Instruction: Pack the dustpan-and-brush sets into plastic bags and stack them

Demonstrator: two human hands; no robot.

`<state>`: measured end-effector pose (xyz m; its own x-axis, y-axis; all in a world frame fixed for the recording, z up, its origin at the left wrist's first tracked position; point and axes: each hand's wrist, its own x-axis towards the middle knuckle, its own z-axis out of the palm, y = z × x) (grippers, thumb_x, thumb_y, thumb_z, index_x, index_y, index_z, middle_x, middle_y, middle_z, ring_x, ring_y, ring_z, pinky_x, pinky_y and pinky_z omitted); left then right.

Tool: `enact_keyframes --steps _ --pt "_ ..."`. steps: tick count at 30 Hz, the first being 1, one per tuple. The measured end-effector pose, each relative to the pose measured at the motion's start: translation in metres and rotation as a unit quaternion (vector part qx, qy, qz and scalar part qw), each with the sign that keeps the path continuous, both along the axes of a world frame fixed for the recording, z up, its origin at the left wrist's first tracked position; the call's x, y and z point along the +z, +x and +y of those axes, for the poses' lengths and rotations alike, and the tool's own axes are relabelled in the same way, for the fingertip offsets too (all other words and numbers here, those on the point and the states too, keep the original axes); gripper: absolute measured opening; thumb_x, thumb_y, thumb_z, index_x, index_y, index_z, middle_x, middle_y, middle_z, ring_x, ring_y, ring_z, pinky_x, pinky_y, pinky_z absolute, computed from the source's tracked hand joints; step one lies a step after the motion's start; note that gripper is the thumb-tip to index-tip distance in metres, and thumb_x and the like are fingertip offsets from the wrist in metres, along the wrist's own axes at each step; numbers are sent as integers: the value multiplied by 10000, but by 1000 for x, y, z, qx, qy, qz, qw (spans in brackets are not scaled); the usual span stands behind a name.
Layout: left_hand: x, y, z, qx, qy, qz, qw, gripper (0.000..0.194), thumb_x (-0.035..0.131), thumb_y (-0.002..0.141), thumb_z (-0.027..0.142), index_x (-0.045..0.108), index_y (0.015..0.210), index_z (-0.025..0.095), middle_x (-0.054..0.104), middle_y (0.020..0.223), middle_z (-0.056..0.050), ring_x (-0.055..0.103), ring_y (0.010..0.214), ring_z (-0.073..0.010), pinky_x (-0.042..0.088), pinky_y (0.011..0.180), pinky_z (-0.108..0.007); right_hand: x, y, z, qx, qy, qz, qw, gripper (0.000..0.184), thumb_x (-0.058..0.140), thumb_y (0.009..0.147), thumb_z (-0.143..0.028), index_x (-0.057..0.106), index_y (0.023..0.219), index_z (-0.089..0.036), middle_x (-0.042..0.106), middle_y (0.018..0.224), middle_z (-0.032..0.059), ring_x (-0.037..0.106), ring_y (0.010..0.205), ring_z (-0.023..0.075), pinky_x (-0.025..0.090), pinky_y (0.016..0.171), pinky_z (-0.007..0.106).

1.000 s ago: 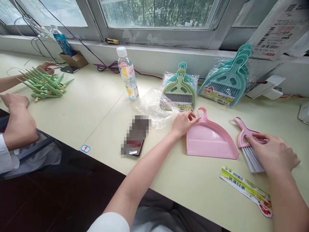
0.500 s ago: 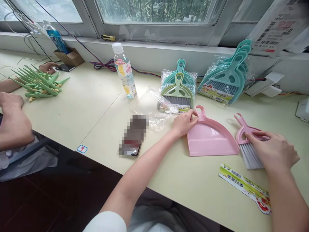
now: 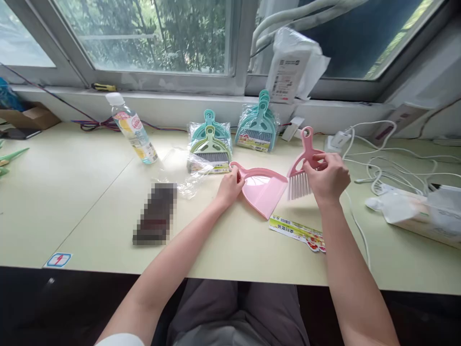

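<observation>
My left hand point(image 3: 230, 186) pinches the handle end of a pink dustpan point(image 3: 262, 190), whose wide mouth is turned to the right. In my right hand point(image 3: 327, 177) is a small pink brush point(image 3: 306, 154), held upright with its handle up and its pale bristles pointing down, just right of the dustpan. Below them a printed cardboard label point(image 3: 293, 230) lies on the table. Wrapped dustpan and brush sets stand behind: a green one point(image 3: 211, 146) in front of a teal one, and a teal stack point(image 3: 257, 127) to their right.
Crumpled clear plastic wrap point(image 3: 185, 175) and a blurred-out phone point(image 3: 154, 216) lie left of my left arm. A drink bottle point(image 3: 133, 129) stands farther back. White cables point(image 3: 389, 166) and a tissue pack point(image 3: 421, 206) occupy the right side. A wall and windows border the table's back.
My right hand has lifted the brush off the table and stood it upright. The dustpan has turned so its mouth faces right. My view has swung to the right.
</observation>
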<state>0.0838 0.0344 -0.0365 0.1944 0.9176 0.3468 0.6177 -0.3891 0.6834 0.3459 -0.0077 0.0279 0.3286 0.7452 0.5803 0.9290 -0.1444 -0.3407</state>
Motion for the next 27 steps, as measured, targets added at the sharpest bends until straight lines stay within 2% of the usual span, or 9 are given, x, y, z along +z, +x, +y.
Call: enact_keyframes --steps 2,5,8,10,14,18,20,23,27 --pt "5 -1 -3 -2 -6 12 1000 72 497 874 247 528 844 189 629 745 -7 587 685 -150 436 709 -268 3 1 1 14 25 20 999 344 500 847 -433 627 1065 -200 632 1048 102 612 870 240 456 757 363" --pt "15 -4 -10 -45 -8 17 999 151 434 883 198 582 856 193 658 785 -12 605 711 -149 461 733 -270 -6 -8 5 84 -14 33 996 259 555 835 -422 656 992 -243 659 954 61 613 824 218 457 713 321" --pt "22 -5 -18 -108 1 58 992 319 423 794 58 654 941 222 696 1010 -16 630 891 -158 469 860 -289 -23 -28 11 157 -63 14 985 193 594 823 -409 675 917 -261 665 957 48 602 890 224 451 707 306" --pt "24 -4 -23 -126 19 94 987 390 428 770 34 674 985 249 675 1124 -7 617 992 -169 461 919 -308 -32 -40 14 187 -72 -6 980 180 607 821 -401 681 891 -253 659 999 56 578 975 233 450 733 309" --pt "22 -5 -25 -77 85 125 986 387 459 812 70 647 1083 272 607 1214 -26 561 1131 -202 447 984 -367 -38 -52 13 209 -97 -6 973 188 626 820 -402 684 889 -237 650 1017 59 560 1011 228 449 775 314" --pt "23 -11 -20 5 147 114 982 515 481 791 44 545 1249 272 491 1342 -65 430 1298 -241 363 1087 -418 -33 -63 7 239 -108 -9 965 178 612 845 -394 676 838 -228 649 990 59 564 1006 227 449 768 314" --pt "24 -14 -16 -7 135 105 985 569 474 776 26 493 1297 255 471 1360 -80 413 1317 -235 352 1100 -404 -29 -70 4 257 -109 -13 960 168 595 864 -367 667 832 -219 648 993 60 567 1003 222 450 772 310" --pt "20 -15 -12 -64 96 97 989 618 457 753 -1 445 1321 241 497 1306 -83 469 1260 -207 376 1077 -381 -26 -77 0 286 -111 -14 952 153 582 881 -335 663 852 -208 653 997 63 565 1014 217 446 832 316" --pt "16 -16 -10 -53 107 95 988 531 480 790 34 476 1277 247 533 1173 -74 533 1139 -206 417 1015 -378 -26 -77 1 331 -113 -2 937 131 597 879 -300 681 882 -199 671 1011 69 562 1030 219 431 901 337"
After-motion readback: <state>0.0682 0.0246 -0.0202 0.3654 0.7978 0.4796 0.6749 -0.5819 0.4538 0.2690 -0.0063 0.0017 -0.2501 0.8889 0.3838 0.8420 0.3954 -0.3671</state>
